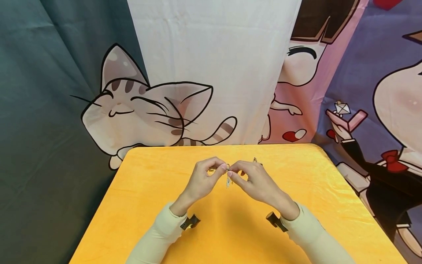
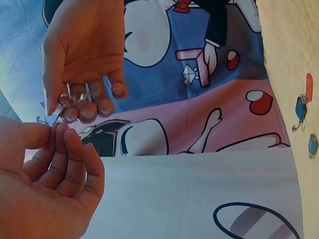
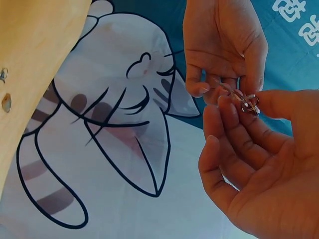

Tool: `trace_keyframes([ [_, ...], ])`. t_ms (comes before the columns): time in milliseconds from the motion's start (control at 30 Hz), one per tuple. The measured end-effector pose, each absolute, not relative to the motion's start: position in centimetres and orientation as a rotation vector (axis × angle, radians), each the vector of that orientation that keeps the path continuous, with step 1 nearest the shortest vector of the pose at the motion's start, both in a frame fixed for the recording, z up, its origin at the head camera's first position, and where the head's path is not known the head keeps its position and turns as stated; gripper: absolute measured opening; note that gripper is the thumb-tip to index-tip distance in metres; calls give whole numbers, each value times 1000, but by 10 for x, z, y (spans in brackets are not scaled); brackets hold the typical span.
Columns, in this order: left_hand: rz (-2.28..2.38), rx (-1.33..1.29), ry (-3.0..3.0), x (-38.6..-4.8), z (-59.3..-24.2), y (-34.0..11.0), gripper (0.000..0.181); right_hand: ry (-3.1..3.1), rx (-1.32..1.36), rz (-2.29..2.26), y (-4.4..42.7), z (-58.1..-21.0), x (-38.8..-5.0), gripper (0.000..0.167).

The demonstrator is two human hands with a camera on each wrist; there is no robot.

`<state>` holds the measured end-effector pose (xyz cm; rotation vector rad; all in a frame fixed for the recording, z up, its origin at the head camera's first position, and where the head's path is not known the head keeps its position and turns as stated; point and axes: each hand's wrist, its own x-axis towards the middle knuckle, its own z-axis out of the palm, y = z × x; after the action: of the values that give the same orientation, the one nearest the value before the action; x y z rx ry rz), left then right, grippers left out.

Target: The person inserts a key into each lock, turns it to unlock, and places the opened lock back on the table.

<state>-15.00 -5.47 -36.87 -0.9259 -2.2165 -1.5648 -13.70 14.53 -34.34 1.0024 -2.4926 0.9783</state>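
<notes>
Yellow tabletop (image 1: 145,190) spreads before cartoon-printed curtains (image 1: 214,44). Above it, the left hand (image 1: 202,180) and right hand (image 1: 256,181) both pinch a small metal ring (image 3: 250,103) between nearly meeting fingertips, probably to steady so fiddly a piece, while a pendant (image 1: 228,182) hangs below, apparently free to dangle.

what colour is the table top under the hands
Yellow-orange, with no printed pattern; the wide, flat table top shows best in the head view.
</notes>
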Motion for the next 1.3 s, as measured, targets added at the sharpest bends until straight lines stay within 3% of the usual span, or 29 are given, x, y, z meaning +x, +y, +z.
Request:
trace_keyframes([
  [1300, -1662, -964, -2276, -159, -363, -43, 18, -2508, 953, 1109, 172, -339, -132, 12],
])
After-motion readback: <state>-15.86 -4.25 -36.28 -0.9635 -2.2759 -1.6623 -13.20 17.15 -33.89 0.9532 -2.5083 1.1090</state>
